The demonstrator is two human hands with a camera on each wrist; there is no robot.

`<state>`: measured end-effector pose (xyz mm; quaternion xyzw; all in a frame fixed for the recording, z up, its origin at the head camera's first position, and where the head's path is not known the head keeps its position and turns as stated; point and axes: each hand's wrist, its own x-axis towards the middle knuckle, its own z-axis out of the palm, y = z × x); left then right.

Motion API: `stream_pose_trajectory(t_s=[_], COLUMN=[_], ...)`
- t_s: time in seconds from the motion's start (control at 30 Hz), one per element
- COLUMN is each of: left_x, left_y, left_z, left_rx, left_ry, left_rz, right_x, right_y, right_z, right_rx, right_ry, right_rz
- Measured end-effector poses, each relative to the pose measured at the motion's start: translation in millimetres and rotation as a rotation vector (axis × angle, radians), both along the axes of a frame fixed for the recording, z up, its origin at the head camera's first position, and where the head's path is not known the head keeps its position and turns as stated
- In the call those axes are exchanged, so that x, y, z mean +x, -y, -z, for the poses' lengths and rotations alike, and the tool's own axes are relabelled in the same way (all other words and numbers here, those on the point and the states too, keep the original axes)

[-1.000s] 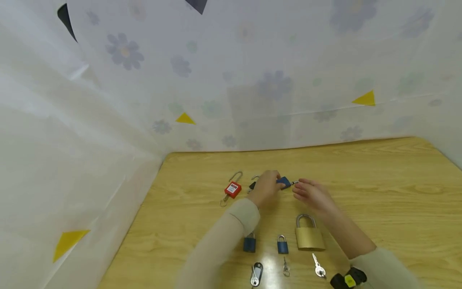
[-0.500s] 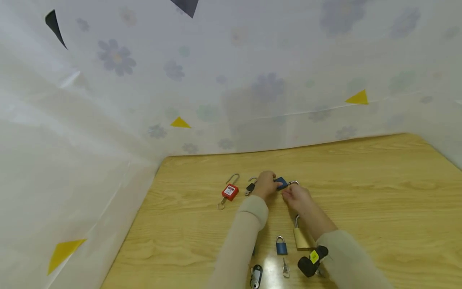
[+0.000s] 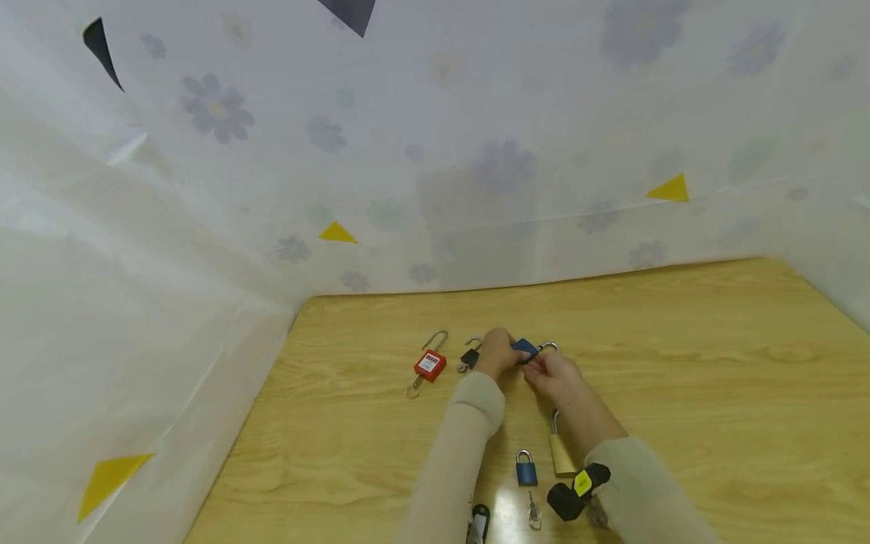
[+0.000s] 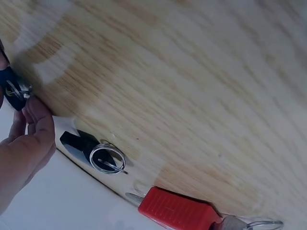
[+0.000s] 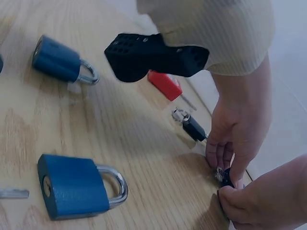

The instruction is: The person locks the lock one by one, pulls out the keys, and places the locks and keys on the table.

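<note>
Between my two hands, a blue padlock (image 3: 524, 348) lies tilted near the back of the table, its shackle sticking out to the right and swung free. Fingers of my left hand (image 3: 498, 353) grip its left end. My right hand (image 3: 560, 382) pinches its near side with thumb and fingers. In the left wrist view, shiny metal, perhaps a key or ring, shows at the end of the blue padlock (image 4: 14, 90) by the left fingertips. The right wrist view has the left hand (image 5: 240, 127) and right hand (image 5: 268, 199) meeting at it, mostly covering it.
Left of the hands lie a black padlock (image 3: 470, 358) and a red padlock (image 3: 430, 365) with their shackles open. Nearer stand a small blue padlock (image 3: 526, 474) and a brass padlock (image 3: 561, 456), partly behind the right arm. Keys (image 3: 534, 512) and a black key tag (image 3: 479, 523) lie in front.
My right hand has come left from beyond the shackle to the padlock's near side, its fingers closing in. The left hand keeps its grip. The head view has shifted slightly.
</note>
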<state>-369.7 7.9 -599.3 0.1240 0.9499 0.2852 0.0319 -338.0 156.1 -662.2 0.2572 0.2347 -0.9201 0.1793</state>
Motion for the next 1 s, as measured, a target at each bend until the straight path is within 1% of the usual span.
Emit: stream_pose_trajectory(t_s=[0.03,0.1,0.13,0.2,0.23,0.27,0.3,0.37,0.43,0.47,0.5,0.57,0.63,0.73,0.8,0.9,1.0], left_x=[11.3,38.0,50.7,76.2,85.9,94.3,101.3,111.7,117.5,119.9,121.8,125.9,131.2,141.1,150.0,165.5,182.4], left_y=[2.8,7.8,9.5,10.4,10.5,10.5,10.3,8.9,7.8,6.8,6.3,6.2,7.9,13.4,17.9,24.6,29.4], left_z=[-18.4,-61.8,-81.7,-119.2,-131.1,-140.1,-146.7,-153.4,-155.9,-155.9,-156.5,-158.8,-163.8,-170.6,-174.8,-179.3,-183.0], left_rx=[0.008,0.04,0.06,0.119,0.158,0.203,0.249,0.331,0.408,0.445,0.477,0.517,0.546,0.591,0.639,0.728,0.812], left_ry=[0.038,0.129,0.159,0.226,0.231,0.243,0.251,0.263,0.3,0.325,0.344,0.387,0.436,0.499,0.536,0.585,0.614], left_rz=[-0.005,-0.025,-0.037,-0.07,-0.078,-0.084,-0.088,-0.09,-0.106,-0.118,-0.126,-0.14,-0.139,-0.114,-0.101,-0.089,-0.086], right_x=[11.8,34.2,43.7,57.9,64.0,66.3,71.1,80.1,92.3,99.2,109.4,124.1,137.2,153.0,162.4,175.1,186.9], right_y=[5.5,15.7,20.8,25.3,27.2,25.4,26.8,27.6,30.3,30.3,32.7,30.1,26.6,21.8,21.3,24.4,28.8], right_z=[-21.5,-63.1,-81.8,-107.3,-117.5,-116.9,-124.8,-138.6,-159.5,-169.6,-188.6,-207.5,-223.6,-240.3,-247.4,-253.2,-256.1], right_rx=[0.022,0.071,0.097,0.122,0.134,0.104,0.119,0.18,0.292,0.349,0.438,0.522,0.619,0.731,0.809,0.897,0.962], right_ry=[0.016,0.05,0.069,0.072,0.072,0.017,0.007,-0.031,-0.057,-0.081,-0.055,-0.109,-0.149,-0.232,-0.292,-0.396,-0.455], right_rz=[-0.005,-0.016,-0.015,-0.014,-0.003,0.0,0.012,0.027,0.021,0.007,-0.011,-0.063,-0.121,-0.204,-0.255,-0.316,-0.361])
